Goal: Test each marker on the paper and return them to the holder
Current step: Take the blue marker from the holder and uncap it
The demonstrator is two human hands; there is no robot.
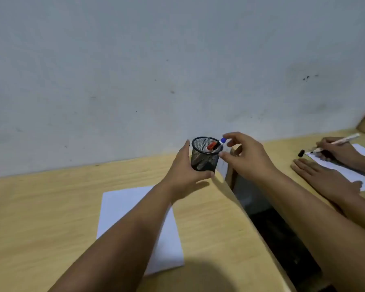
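Observation:
A black mesh holder (204, 158) stands near the right edge of the wooden table, with my left hand (182, 171) wrapped around its left side and base. Inside it lean a red-capped marker (211, 146) and a blue-capped marker (222, 141). My right hand (243, 153) hovers just right of the holder's rim, fingers spread, its forefinger and thumb close around the blue cap; whether they touch it is unclear. A blank white sheet of paper (122, 209) lies on the table in front of the holder, partly under my left forearm.
The wooden table (40, 218) ends at its right edge beside the holder, with a dark gap (282, 239) before a second table. There another person's hands (333, 152) write on paper with a white marker; a black cap (301, 153) lies nearby. A grey wall stands behind.

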